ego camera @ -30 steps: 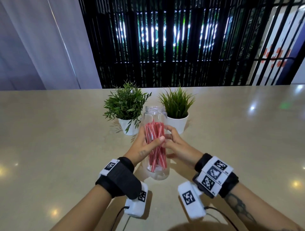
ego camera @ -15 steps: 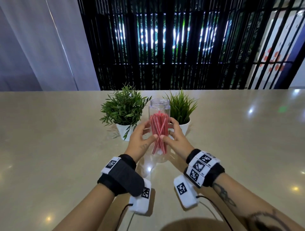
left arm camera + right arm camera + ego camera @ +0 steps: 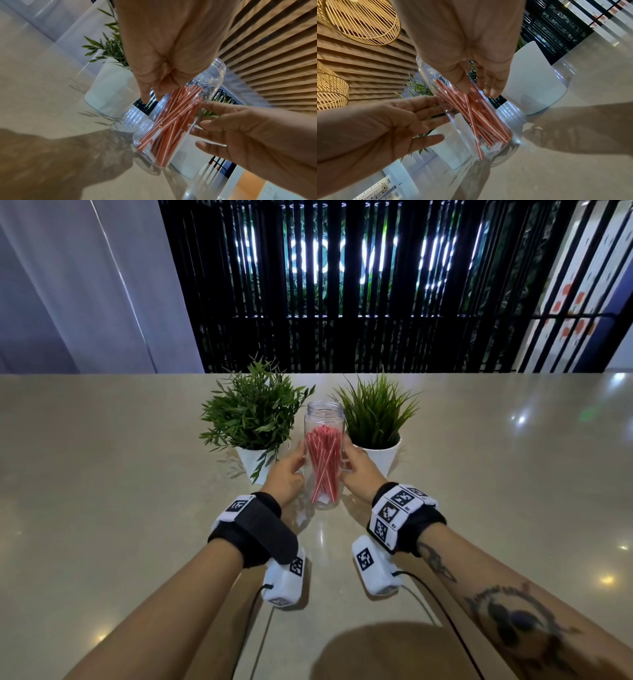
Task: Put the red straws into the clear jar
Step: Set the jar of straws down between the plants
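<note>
Backdrop: black slatted screen [image 3: 342, 285] across the far side, with a pale grey curtain [image 3: 85, 285] hanging to its left.
Surface: glossy beige table [image 3: 102, 474] — it runs the full width of the head view and reflects small ceiling lights.
Left plant: leafy green plant in a white pot [image 3: 251, 419], far-left of the jar and just beside it.
Right plant: grassy green plant in a white pot [image 3: 376, 419], far-right of the jar and just beside it.
Jar: clear jar [image 3: 324, 419] standing upright on the table between the two plants, its threaded mouth open at the top.
Left hand: left hand [image 3: 286, 475] sits against the jar's left side; the right wrist view shows its fingers [image 3: 426, 101] straight and spread toward the jar wall, with the fingertips at the plastic — not wrapped round it.
Right hand: right hand [image 3: 359, 470] sits against the jar's right side; the left wrist view shows its fingers [image 3: 223, 108] extended, tips at the wall, loose rather than gripping.
Wrist gear: black straps with white marker blocks on both wrists, and a cable trails from each toward the near edge.
Straws: red straws [image 3: 323, 463] with thin white stripes, all inside the jar, leaning and crossing one another, lower ends on the jar's bottom, upper ends below the neck.
</note>
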Tool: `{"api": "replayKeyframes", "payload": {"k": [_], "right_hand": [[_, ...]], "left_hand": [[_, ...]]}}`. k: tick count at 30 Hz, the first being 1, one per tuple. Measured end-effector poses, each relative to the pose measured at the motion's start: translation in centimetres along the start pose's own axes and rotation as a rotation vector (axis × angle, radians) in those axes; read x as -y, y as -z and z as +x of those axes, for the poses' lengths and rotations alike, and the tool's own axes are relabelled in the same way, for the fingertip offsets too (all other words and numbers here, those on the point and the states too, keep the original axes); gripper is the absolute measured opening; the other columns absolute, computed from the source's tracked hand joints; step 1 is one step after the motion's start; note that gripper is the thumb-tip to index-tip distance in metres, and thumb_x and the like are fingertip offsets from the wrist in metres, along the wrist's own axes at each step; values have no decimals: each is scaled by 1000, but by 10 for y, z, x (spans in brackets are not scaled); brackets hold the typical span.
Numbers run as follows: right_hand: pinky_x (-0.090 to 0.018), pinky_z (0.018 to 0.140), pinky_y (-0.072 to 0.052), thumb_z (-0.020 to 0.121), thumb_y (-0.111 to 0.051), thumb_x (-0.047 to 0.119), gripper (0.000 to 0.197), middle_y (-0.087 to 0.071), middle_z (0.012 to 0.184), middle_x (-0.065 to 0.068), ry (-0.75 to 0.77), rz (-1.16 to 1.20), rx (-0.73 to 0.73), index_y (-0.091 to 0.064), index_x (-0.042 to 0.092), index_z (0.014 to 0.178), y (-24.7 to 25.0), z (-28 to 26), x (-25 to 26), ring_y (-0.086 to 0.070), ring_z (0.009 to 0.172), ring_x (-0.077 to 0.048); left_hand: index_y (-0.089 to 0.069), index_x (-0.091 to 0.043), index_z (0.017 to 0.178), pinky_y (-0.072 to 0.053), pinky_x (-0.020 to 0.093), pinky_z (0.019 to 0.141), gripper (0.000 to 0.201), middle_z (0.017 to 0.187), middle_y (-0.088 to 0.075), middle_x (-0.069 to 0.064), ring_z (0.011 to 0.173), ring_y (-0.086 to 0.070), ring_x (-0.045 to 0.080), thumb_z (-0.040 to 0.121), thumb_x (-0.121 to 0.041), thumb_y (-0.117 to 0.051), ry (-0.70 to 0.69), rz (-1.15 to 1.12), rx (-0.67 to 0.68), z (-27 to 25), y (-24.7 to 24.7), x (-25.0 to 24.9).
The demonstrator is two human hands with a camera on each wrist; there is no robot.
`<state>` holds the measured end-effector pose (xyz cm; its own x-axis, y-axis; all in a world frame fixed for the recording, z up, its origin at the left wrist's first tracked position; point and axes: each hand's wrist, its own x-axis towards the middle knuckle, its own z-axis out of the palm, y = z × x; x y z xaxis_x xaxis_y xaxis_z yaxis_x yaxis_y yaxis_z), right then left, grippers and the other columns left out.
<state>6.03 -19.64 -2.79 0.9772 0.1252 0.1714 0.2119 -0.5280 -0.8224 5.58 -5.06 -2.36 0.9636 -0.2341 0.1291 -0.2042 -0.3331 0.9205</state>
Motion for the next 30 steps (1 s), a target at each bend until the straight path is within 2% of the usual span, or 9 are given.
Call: {"api": "replayKeyframes", "payload": {"k": [3, 14, 15, 17, 18, 19, 22, 26, 30], "right_hand": [[-51, 107, -37, 81, -57, 15, 72, -43, 133, -23, -44, 1, 37, -21, 26, 142, -5, 4, -5, -42, 124, -38], [-43, 112, -33, 84, -57, 13, 83, -27, 141, -20, -124, -8, 78, -3, 21, 146, -9, -3, -1, -37, 130, -34], [-43, 112, -33, 84, -57, 14, 82, -28, 142, -20, -129, 3, 74, -3, 20, 146, -10, -4, -1, -36, 131, -33], [-45, 112, -33, 81, -58, 15, 83, -31, 143, -19, -135, 14, 65, -5, 15, 146, -13, -7, -1, -36, 132, -33], [-47, 111, -33, 80, -58, 14, 83, -33, 142, -19, -132, 17, 61, -7, 13, 145, -14, -9, -1, -36, 132, -33], [-48, 110, -34, 79, -57, 12, 82, -35, 141, -20, -128, 20, 58, -9, 12, 145, -14, -10, 0, -37, 131, -34], [-51, 106, -38, 73, -57, 10, 78, -43, 132, -22, -104, 47, 55, -20, 13, 142, -14, -15, 3, -43, 124, -35], [-51, 107, -37, 72, -63, 23, 88, -43, 134, -19, -85, 27, 50, -12, 22, 143, -18, -18, 2, -42, 126, -33], [-42, 108, -36, 81, -63, 12, 73, -46, 137, -16, -58, 95, 34, -20, 17, 139, -14, -25, 6, -44, 127, -29]], "left_hand": [[-19, -13, 143, -31, 24, 99, 75, 150, -28, 12, 135, -34, 27, 77, 21, -28, -9, 13, -3, -1, -1, 6], [-5, -10, 144, -20, 25, 111, 66, 154, -15, 10, 139, -22, 17, 87, 8, -35, -38, 21, 21, -6, -6, 15], [-3, -11, 144, -26, 22, 108, 67, 155, -13, 9, 135, -27, 8, 88, 6, -36, -35, 4, 29, -7, -7, 16], [0, -14, 144, -37, 2, 86, 69, 155, -12, 8, 114, -39, -8, 88, 5, -36, -28, -16, 28, -8, -8, 16], [1, -14, 144, -35, -3, 78, 70, 155, -11, 8, 109, -38, -5, 88, 5, -36, -28, -19, 23, -8, -8, 15], [1, -14, 144, -34, -1, 78, 70, 155, -12, 8, 112, -33, 0, 88, 6, -36, -34, -18, 20, -9, -9, 14], [3, -15, 144, -28, 20, 99, 72, 154, -16, 11, 119, -26, 6, 88, 4, -38, -32, -11, 22, -13, -13, 9], [8, -11, 142, -22, 7, 89, 74, 152, -18, 12, 121, -23, 7, 87, 8, -36, -38, 63, 48, -17, -14, 4], [11, -10, 141, -18, 6, 93, 76, 154, -11, 11, 131, -19, 9, 85, 10, -35, -56, 84, 78, -22, -11, 7]]}}
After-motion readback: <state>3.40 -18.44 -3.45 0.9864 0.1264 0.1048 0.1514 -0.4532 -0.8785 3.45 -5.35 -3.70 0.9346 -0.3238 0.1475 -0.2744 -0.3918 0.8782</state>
